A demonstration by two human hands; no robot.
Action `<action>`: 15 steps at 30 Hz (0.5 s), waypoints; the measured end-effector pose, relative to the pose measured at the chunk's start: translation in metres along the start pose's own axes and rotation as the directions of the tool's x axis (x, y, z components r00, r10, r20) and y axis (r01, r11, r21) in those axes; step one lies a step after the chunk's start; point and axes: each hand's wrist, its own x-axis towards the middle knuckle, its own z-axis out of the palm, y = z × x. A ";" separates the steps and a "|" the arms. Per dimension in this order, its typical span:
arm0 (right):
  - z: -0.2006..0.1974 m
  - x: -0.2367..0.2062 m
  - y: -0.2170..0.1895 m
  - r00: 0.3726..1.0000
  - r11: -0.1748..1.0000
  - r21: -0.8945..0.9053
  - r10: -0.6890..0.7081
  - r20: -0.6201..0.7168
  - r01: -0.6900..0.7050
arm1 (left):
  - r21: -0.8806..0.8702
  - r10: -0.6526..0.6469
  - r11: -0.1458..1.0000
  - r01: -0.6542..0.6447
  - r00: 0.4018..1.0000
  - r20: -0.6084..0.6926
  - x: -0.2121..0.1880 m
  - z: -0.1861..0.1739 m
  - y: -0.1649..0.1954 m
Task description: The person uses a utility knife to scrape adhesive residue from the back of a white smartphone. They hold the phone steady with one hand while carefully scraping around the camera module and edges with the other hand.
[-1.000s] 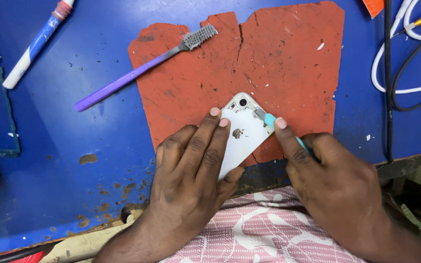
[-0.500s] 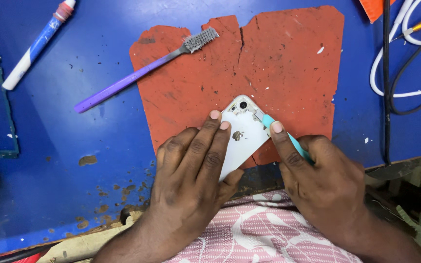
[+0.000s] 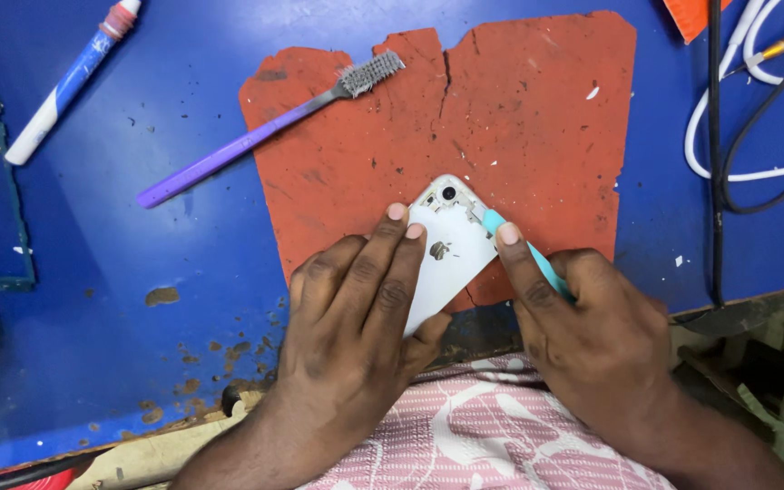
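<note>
The phone (image 3: 446,254) lies on the mat (image 3: 519,118) at its near edge; the brush (image 3: 265,127) crosses the mat's left edge; cables (image 3: 737,136) lie right, the pen (image 3: 70,77) far left.
</note>
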 end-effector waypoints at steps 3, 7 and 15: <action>0.000 0.002 0.000 1.000 1.000 -0.011 -0.018 -0.012 0.018 | -0.016 0.002 1.000 -0.002 1.000 0.009 0.001 0.000 -0.001; 0.000 0.002 0.001 1.000 0.998 0.057 -0.024 -0.018 0.025 | -0.024 -0.012 1.000 0.012 1.000 0.023 0.000 0.000 0.000; -0.009 0.012 0.031 0.934 0.638 0.700 0.336 0.124 -0.322 | -0.035 0.019 0.999 -0.018 1.000 0.013 0.006 -0.006 -0.003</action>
